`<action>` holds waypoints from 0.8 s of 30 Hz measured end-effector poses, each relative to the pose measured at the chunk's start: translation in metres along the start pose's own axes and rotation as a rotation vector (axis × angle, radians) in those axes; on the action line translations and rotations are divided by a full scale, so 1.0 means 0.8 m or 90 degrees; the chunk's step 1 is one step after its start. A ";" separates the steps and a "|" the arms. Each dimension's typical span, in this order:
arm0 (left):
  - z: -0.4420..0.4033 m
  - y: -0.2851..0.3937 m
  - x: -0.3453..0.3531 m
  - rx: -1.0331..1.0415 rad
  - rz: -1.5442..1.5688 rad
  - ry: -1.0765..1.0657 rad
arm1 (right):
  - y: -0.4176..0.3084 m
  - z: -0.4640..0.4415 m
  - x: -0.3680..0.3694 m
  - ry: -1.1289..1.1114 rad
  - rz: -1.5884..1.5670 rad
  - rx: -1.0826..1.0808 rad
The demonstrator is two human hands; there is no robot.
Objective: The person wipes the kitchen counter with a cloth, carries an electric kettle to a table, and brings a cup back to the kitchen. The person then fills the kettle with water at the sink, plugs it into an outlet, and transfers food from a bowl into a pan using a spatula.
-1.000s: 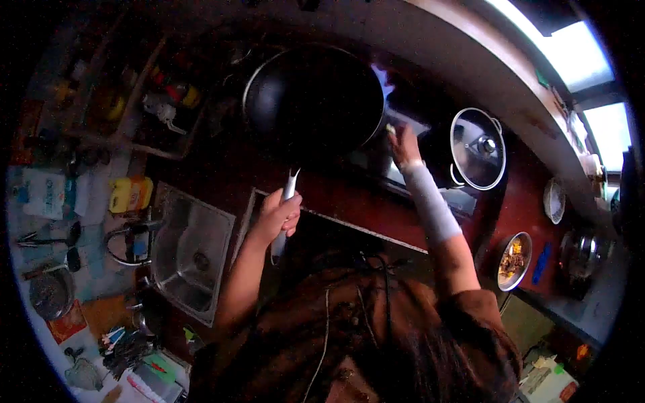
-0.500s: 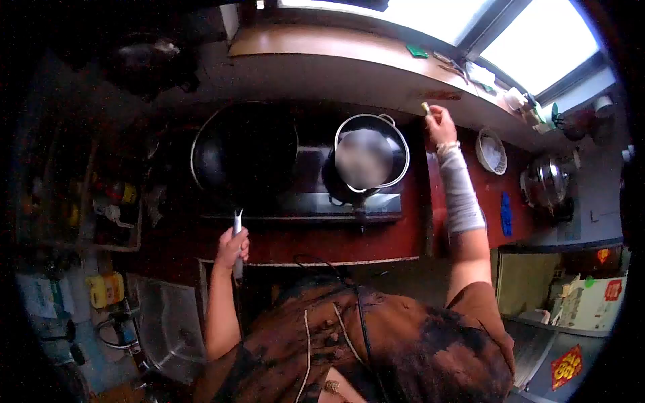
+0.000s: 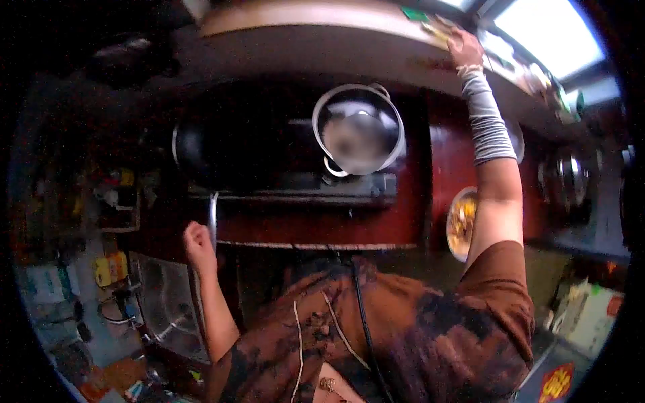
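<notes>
My left hand (image 3: 199, 244), blurred and with curled fingers, is beside the pale handle (image 3: 213, 218) of the large dark wok (image 3: 190, 149); no grip round the handle shows. My right hand (image 3: 465, 48) is stretched out to the window sill (image 3: 316, 19) at the upper right. Its fingers are pinched together by pale, slim items (image 3: 438, 31); what they hold is too blurred to name. Between the hands, a pot with a glass lid (image 3: 359, 131) stands on the stove (image 3: 302, 188). An oval dish of food (image 3: 461, 225) lies left of my right arm, partly hidden by it.
At the lower left are a metal sink (image 3: 171, 302) and a yellow container (image 3: 111, 269). A green item (image 3: 414, 13) lies on the sill. A shiny rounded pot (image 3: 568, 176) stands at the right. A dark cable (image 3: 363, 316) hangs over my shirt.
My right hand has moved from over the stove up to the sill, carrying a small pale piece in the earlier frames. My left hand has come off the wok handle. The view has shifted.
</notes>
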State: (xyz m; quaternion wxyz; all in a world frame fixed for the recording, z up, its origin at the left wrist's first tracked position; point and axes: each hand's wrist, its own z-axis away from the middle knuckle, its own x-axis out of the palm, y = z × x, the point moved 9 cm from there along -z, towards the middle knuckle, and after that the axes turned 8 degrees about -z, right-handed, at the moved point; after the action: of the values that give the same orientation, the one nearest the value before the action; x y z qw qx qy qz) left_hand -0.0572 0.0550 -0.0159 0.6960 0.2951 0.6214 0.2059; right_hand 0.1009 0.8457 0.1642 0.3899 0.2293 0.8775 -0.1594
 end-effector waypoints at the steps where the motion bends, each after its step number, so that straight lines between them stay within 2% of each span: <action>1: 0.006 0.017 -0.007 0.013 0.028 0.052 | -0.011 0.025 -0.043 -0.016 -0.017 -0.005; 2: 0.013 0.049 -0.016 0.030 0.059 0.104 | -0.023 0.051 -0.086 -0.027 -0.033 -0.008; 3: 0.022 0.088 -0.012 0.049 0.084 0.084 | 0.000 0.082 -0.106 -0.061 -0.058 0.010; 4: 0.028 0.109 0.007 0.053 0.138 0.021 | 0.006 0.122 -0.140 -0.107 -0.160 0.098; 6: 0.057 0.181 0.058 0.139 0.123 -0.170 | 0.060 0.211 -0.192 -0.119 -0.229 0.161; 10: 0.151 0.233 0.201 0.182 0.244 -0.557 | 0.126 0.453 -0.314 -0.092 -0.287 0.448; 12: 0.214 0.254 0.255 0.180 0.251 -0.718 | 0.097 0.563 -0.370 -0.076 -0.335 0.646; 14: 0.278 0.269 0.306 0.206 0.268 -0.861 | 0.063 0.654 -0.409 -0.056 -0.384 0.765; 16: 0.340 0.293 0.343 0.168 0.299 -0.989 | 0.034 0.734 -0.434 -0.050 -0.425 0.858; 17: 0.356 0.308 0.359 0.172 0.293 -0.992 | 0.019 0.764 -0.438 -0.050 -0.445 0.896; 19: 0.405 0.330 0.389 0.106 0.284 -1.091 | -0.006 0.817 -0.441 -0.043 -0.493 0.962; 24: 0.475 0.381 0.472 0.032 0.253 -1.108 | -0.027 0.892 -0.410 -0.036 -0.578 1.055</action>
State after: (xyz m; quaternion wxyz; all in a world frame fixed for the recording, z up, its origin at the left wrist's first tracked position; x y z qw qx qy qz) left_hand 0.3961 0.4681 -0.0730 0.8660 0.4643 -0.1854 0.0118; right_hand 0.7194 0.4093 -0.0456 0.0247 0.0661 0.4808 -0.8740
